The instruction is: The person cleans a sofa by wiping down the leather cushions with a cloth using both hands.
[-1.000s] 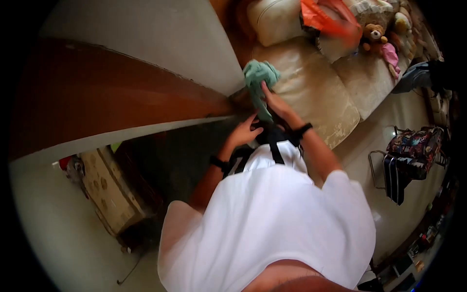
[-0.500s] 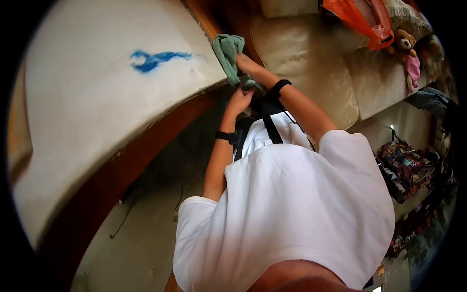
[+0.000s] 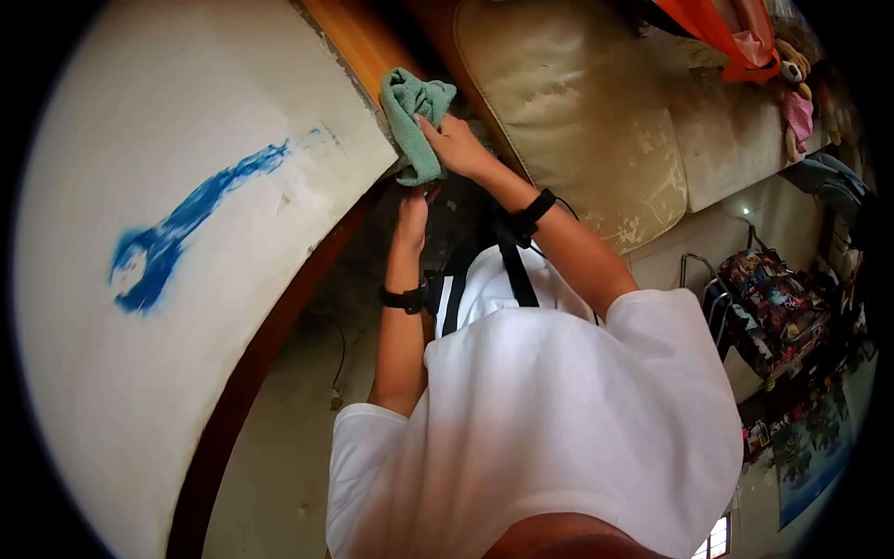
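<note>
A crumpled green cloth (image 3: 406,126) hangs at the corner of the white tabletop (image 3: 112,130). My right hand (image 3: 454,146) is closed on the cloth's right side, its thumb lying over the folds. Just below, my left hand (image 3: 412,222) is at the cloth's lower end, fingers curled up against it and partly hidden. On the tabletop, left of both hands, is a long blue mark (image 3: 191,219) with a ring-like wider end and a faint trailing tip.
A worn beige sofa (image 3: 577,140) stands at the right, with an orange bag (image 3: 745,56) and a teddy bear (image 3: 796,84) on it. A wooden strip (image 3: 358,47) runs along the table edge. A patterned backpack (image 3: 773,303) is at far right.
The view has shifted, so more of the blue mark shows and it sits lower left. Both hands and the cloth appear slightly further left; the right thumb now shows over the cloth.
</note>
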Demonstrator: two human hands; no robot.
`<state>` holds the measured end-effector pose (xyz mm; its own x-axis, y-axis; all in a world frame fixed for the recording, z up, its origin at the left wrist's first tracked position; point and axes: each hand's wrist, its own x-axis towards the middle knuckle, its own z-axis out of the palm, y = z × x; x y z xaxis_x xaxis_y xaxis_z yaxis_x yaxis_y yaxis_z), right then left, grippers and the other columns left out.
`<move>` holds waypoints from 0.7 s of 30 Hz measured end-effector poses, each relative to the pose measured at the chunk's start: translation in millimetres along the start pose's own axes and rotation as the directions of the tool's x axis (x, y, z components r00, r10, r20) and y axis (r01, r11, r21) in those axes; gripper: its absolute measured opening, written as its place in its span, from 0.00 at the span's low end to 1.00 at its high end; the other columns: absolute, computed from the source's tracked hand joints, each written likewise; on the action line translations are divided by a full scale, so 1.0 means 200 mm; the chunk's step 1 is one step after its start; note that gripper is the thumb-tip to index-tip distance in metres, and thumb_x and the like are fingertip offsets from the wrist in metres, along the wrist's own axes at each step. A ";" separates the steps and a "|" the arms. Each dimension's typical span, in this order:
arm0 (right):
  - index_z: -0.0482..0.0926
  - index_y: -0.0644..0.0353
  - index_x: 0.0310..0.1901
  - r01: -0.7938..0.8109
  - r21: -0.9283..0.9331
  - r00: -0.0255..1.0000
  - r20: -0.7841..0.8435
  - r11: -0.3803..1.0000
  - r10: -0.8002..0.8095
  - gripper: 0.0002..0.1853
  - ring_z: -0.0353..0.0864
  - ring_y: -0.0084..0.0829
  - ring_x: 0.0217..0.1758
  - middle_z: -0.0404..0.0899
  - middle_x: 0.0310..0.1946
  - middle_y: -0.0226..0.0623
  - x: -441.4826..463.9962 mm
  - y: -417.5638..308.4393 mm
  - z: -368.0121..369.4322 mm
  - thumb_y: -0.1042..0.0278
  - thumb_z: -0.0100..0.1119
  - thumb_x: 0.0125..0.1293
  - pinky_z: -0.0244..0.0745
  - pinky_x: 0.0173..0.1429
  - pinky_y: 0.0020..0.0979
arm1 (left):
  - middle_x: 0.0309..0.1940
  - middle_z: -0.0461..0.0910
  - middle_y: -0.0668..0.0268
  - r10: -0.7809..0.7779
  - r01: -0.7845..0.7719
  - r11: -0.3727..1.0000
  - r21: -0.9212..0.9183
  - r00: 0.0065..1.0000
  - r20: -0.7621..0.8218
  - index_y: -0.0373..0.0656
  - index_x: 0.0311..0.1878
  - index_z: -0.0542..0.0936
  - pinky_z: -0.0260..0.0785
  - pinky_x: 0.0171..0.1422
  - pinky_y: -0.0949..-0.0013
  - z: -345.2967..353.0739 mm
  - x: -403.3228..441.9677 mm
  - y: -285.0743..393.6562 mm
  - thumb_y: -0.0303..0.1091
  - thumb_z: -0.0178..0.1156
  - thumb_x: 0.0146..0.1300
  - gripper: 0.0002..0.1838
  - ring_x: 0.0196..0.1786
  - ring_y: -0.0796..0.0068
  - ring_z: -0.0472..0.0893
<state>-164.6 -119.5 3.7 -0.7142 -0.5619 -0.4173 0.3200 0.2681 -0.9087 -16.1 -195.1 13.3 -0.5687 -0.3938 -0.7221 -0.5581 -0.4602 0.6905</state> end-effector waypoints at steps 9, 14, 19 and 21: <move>0.82 0.65 0.49 -0.099 -0.264 0.972 0.181 0.959 0.151 0.29 0.79 0.61 0.54 0.81 0.49 0.61 0.19 0.59 -0.07 0.42 0.46 0.72 0.75 0.57 0.52 | 0.71 0.68 0.61 -0.158 0.097 0.939 0.330 0.974 0.163 0.40 0.74 0.64 0.63 0.75 0.54 -0.08 0.29 -0.16 0.46 0.41 0.80 0.27 0.72 0.65 0.69; 0.80 0.58 0.57 0.372 -0.335 0.893 -0.125 0.866 -0.432 0.23 0.73 0.57 0.63 0.77 0.55 0.60 -0.02 0.31 -0.02 0.52 0.47 0.72 0.70 0.63 0.53 | 0.75 0.63 0.63 0.033 -0.015 0.997 -0.071 0.966 0.258 0.42 0.76 0.61 0.55 0.80 0.47 0.01 0.08 0.03 0.45 0.40 0.81 0.27 0.77 0.64 0.61; 0.71 0.52 0.68 -0.032 -0.353 0.988 0.132 0.935 0.084 0.27 0.66 0.55 0.72 0.68 0.70 0.51 0.04 0.64 0.01 0.51 0.52 0.71 0.65 0.73 0.44 | 0.75 0.62 0.64 -0.091 0.087 0.996 0.027 0.972 0.218 0.44 0.75 0.62 0.58 0.77 0.47 0.04 0.30 -0.17 0.47 0.40 0.81 0.27 0.77 0.65 0.62; 0.72 0.55 0.68 -0.093 -0.302 0.966 0.205 0.949 0.160 0.27 0.69 0.53 0.70 0.70 0.68 0.51 0.02 0.57 -0.10 0.52 0.52 0.72 0.66 0.72 0.42 | 0.75 0.62 0.65 -0.192 0.189 0.981 0.042 0.976 0.102 0.49 0.76 0.59 0.63 0.72 0.47 0.13 0.38 -0.23 0.54 0.43 0.79 0.30 0.75 0.64 0.64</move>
<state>-144.5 -75.3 -101.5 -0.5106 -0.6605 -0.5505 0.1823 0.5426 -0.8200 -49.6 -182.3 -71.5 -0.5095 -0.2143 -0.8334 -0.6806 -0.4923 0.5427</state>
